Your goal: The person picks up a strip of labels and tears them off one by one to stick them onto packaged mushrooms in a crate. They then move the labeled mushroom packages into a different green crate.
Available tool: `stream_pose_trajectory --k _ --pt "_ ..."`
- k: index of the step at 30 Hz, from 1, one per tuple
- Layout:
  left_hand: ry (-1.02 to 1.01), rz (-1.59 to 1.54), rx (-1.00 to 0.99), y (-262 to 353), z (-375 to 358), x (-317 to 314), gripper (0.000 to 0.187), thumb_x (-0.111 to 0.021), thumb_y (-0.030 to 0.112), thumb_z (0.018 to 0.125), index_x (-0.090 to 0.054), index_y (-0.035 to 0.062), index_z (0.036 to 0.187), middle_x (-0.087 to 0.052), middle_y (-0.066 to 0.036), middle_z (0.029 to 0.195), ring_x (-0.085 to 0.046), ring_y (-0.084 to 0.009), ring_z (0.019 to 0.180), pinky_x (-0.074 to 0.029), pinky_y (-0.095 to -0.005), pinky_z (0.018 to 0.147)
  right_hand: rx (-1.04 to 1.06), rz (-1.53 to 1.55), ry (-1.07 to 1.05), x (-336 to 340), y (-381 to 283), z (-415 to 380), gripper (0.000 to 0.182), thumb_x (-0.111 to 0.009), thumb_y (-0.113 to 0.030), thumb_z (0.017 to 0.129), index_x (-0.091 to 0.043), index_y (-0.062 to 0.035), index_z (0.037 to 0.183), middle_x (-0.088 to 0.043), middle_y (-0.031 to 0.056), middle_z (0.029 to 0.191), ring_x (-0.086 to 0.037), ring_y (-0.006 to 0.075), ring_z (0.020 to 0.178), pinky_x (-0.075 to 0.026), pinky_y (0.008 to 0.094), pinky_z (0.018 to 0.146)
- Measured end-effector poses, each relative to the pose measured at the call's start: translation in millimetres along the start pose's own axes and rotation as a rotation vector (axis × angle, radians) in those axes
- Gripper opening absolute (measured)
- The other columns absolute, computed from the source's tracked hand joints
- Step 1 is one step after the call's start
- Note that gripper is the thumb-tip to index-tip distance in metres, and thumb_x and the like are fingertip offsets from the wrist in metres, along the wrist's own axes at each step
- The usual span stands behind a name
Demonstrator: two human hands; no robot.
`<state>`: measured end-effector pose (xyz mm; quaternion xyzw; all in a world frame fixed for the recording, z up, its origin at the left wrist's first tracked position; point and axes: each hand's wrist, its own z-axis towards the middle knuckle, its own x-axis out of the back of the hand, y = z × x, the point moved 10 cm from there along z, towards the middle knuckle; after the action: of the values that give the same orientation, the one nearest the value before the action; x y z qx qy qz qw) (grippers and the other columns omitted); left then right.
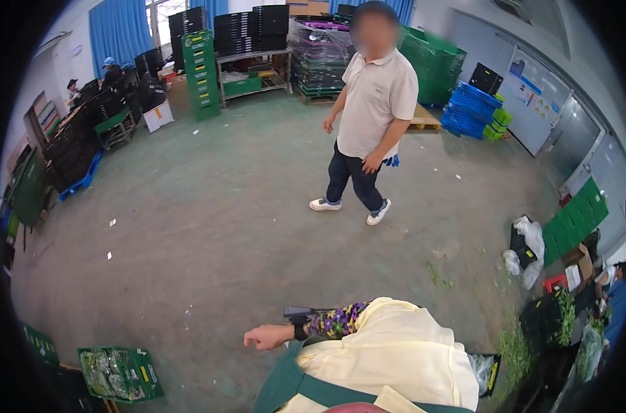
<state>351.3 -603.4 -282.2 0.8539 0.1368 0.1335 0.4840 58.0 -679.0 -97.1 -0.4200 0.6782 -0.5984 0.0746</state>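
Observation:
My right hand is held in front of my body at the lower middle, its fingers curled together and pointing left, with nothing visible in them. A black band goes round the wrist, below a patterned purple and yellow sleeve. Just beyond the wrist a dark flat object shows partly. My left hand is out of view. Facing me, a person in a light polo shirt stands on the floor with both arms low and blue gloves at the hip.
At the lower left is a green crate of bagged greens. Stacked black crates and a green crate stack stand at the back. Blue crates are back right. Loose leaves and a leaning green panel lie right.

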Motion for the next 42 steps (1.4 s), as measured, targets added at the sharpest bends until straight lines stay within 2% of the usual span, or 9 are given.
stream_pose_trajectory --k 8,10,16,25,31,36,39,41,42 --pt "0.089 -0.067 0.029 15 17 -1 0.045 -0.040 0.024 0.094 -0.038 0.0044 0.134 -0.050 -0.016 0.127 -0.048 -0.0282 0.114 -0.038 -0.0414 0.096 0.132 -0.002 -0.118 4 -14 62 0.036 -0.054 -0.005 0.071 -0.062 -0.0076 0.106 -0.065 0.0134 0.089 -0.062 0.0297 0.082 -0.048 0.0408 0.069" --pt "0.123 -0.071 0.043 22 22 -3 0.046 -0.039 0.025 0.094 -0.037 0.0043 0.135 -0.049 -0.016 0.128 -0.048 -0.0283 0.116 -0.038 -0.0413 0.097 0.216 0.001 -0.110 12 -22 83 0.032 -0.052 -0.009 0.074 -0.061 -0.0077 0.106 -0.062 0.0085 0.080 -0.060 0.0261 0.075 -0.046 0.0390 0.065" --pt "0.188 -0.090 0.084 36 46 -9 0.048 -0.036 0.028 0.095 -0.035 0.0043 0.137 -0.047 -0.016 0.131 -0.045 -0.0285 0.119 -0.035 -0.0409 0.100 0.228 0.075 -0.058 65 -22 136 0.023 -0.051 -0.012 0.077 -0.065 -0.0066 0.093 -0.067 0.0121 0.088 -0.063 0.0290 0.080 -0.048 0.0406 0.068" --pt "0.286 -0.136 0.134 59 71 -12 0.051 -0.031 0.032 0.096 -0.032 0.0043 0.139 -0.044 -0.015 0.136 -0.042 -0.0289 0.124 -0.032 -0.0403 0.104 0.176 -0.036 -0.060 123 17 163 0.027 -0.052 -0.014 0.078 -0.062 -0.0071 0.101 -0.066 0.0118 0.088 -0.063 0.0295 0.081 -0.047 0.0404 0.069" --pt "0.367 -0.196 0.171 49 75 17 0.054 -0.028 0.035 0.097 -0.030 0.0042 0.141 -0.042 -0.015 0.139 -0.039 -0.0292 0.128 -0.029 -0.0399 0.107 0.078 -0.051 -0.119 134 18 170 0.033 -0.053 -0.005 0.072 -0.061 -0.0068 0.104 -0.066 0.0147 0.094 -0.063 0.0321 0.089 -0.049 0.0428 0.073" --pt "0.499 -0.336 0.182 24 55 75 0.056 -0.025 0.037 0.098 -0.029 0.0042 0.143 -0.040 -0.015 0.141 -0.037 -0.0294 0.130 -0.027 -0.0396 0.110 0.117 -0.038 -0.142 124 15 182 0.029 -0.053 -0.010 0.075 -0.062 -0.0075 0.102 -0.066 0.0135 0.095 -0.063 0.0309 0.089 -0.049 0.0415 0.075" --pt "0.637 -0.692 0.086 -47 11 142 0.057 -0.023 0.039 0.098 -0.028 0.0042 0.143 -0.039 -0.015 0.142 -0.036 -0.0295 0.132 -0.026 -0.0394 0.111 0.191 0.012 -0.186 119 -7 184 0.026 -0.050 -0.015 0.082 -0.063 -0.0066 0.103 -0.066 0.0107 0.094 -0.063 0.0241 0.085 -0.049 0.0365 0.076" --pt "0.518 -1.421 -0.242 -119 -28 210 0.058 -0.022 0.040 0.099 -0.027 0.0042 0.144 -0.038 -0.014 0.143 -0.035 -0.0296 0.133 -0.025 -0.0392 0.112 0.202 0.058 -0.268 98 11 201 0.024 -0.050 -0.017 0.088 -0.064 -0.0063 0.105 -0.067 0.0072 0.091 -0.061 0.0173 0.084 -0.049 0.0326 0.075" --pt "0.332 -1.321 -0.551 -109 -37 239 0.052 -0.026 0.035 0.099 -0.030 0.0051 0.142 -0.040 -0.015 0.141 -0.037 -0.0297 0.131 -0.029 -0.0397 0.110 0.131 0.033 -0.320 96 4 199 0.023 -0.052 -0.016 0.090 -0.065 -0.0050 0.105 -0.065 0.0039 0.085 -0.059 0.0125 0.080 -0.048 0.0281 0.071"
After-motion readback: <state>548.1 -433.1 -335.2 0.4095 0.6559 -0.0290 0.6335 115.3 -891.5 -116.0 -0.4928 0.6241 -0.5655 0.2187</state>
